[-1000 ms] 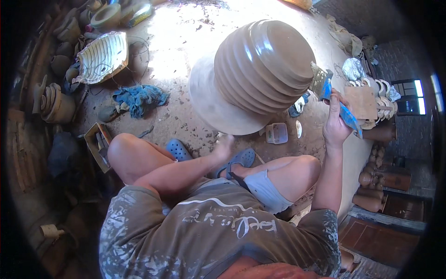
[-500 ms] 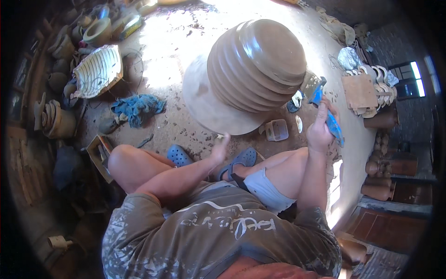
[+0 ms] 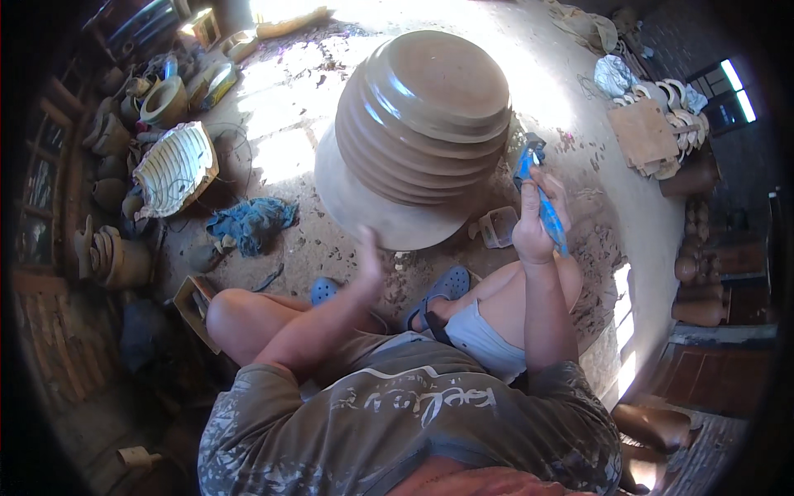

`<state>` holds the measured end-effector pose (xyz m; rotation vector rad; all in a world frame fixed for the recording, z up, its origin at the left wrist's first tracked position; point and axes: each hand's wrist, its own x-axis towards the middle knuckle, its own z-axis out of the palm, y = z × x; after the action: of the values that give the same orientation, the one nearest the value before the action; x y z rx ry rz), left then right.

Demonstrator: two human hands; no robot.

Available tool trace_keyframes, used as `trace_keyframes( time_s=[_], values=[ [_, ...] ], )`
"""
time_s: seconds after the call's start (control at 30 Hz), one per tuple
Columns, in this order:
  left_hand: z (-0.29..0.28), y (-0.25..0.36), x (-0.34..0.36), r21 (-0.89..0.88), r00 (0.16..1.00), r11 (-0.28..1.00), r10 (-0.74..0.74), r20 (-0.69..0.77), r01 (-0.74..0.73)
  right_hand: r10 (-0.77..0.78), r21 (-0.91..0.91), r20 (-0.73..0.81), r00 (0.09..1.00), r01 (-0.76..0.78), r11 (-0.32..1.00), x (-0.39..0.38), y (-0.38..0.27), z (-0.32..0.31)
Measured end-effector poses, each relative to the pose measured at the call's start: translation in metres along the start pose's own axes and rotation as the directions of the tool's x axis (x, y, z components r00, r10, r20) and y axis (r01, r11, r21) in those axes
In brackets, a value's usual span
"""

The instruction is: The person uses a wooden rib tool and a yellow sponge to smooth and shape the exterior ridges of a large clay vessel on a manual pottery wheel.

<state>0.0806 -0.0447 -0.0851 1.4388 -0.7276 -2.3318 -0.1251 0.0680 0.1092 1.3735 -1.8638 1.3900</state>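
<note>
A large, ribbed grey-brown clay pot (image 3: pixel 422 124) sits on a pale round wheel plate (image 3: pixel 347 202), its flat top rounded at the edge and glossy. My right hand (image 3: pixel 538 223) grips a blue-handled tool (image 3: pixel 552 217) upright at the pot's lower right; its dark head is near the pot, and I cannot tell whether they touch. My left hand (image 3: pixel 368 269) is raised at the plate's near rim, smeared by motion, its fingers hard to make out.
Pots (image 3: pixel 161 103), a white ribbed mold (image 3: pixel 178 169), a blue rag (image 3: pixel 248 223) and an open box (image 3: pixel 198 302) lie to the left. A plastic container (image 3: pixel 499 226) is beside the wheel. Boards (image 3: pixel 641 132), curved pieces and clay jars (image 3: pixel 699 310) line the right side.
My right hand, with the blue tool, has moved left and down from the pot's right side. My left hand has risen toward the plate's rim. The view has shifted slightly.
</note>
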Motion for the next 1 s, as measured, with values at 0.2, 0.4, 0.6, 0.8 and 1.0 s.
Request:
trace_keyframes(
  time_s=[0.2,0.4,0.6,0.8,1.0],
  values=[
    [-0.022,0.022,0.068,-0.004,0.893,0.92,0.379,-0.242,-0.392,-0.05,-0.033,0.0,0.999,0.05,0.998,0.001,-0.014,-0.003],
    [0.007,-0.015,-0.011,0.136,0.987,0.986,-0.116,0.11,0.101,-0.046,-0.051,-0.017,0.999,0.045,0.998,-0.006,-0.01,-0.012],
    [-0.025,0.074,0.066,0.098,0.92,0.928,0.369,-0.134,-0.359,-0.027,0.015,-0.033,0.999,0.027,1.0,-0.012,-0.015,-0.01],
    [0.014,-0.035,-0.029,0.245,0.969,0.96,-0.183,0.168,0.139,-0.057,0.024,-0.005,0.998,0.057,0.998,-0.016,-0.011,-0.002],
    [-0.029,0.105,0.05,-0.171,0.966,0.951,0.257,-0.016,-0.256,-0.094,0.017,0.023,0.995,0.094,0.995,-0.025,-0.006,-0.009]
  ],
)
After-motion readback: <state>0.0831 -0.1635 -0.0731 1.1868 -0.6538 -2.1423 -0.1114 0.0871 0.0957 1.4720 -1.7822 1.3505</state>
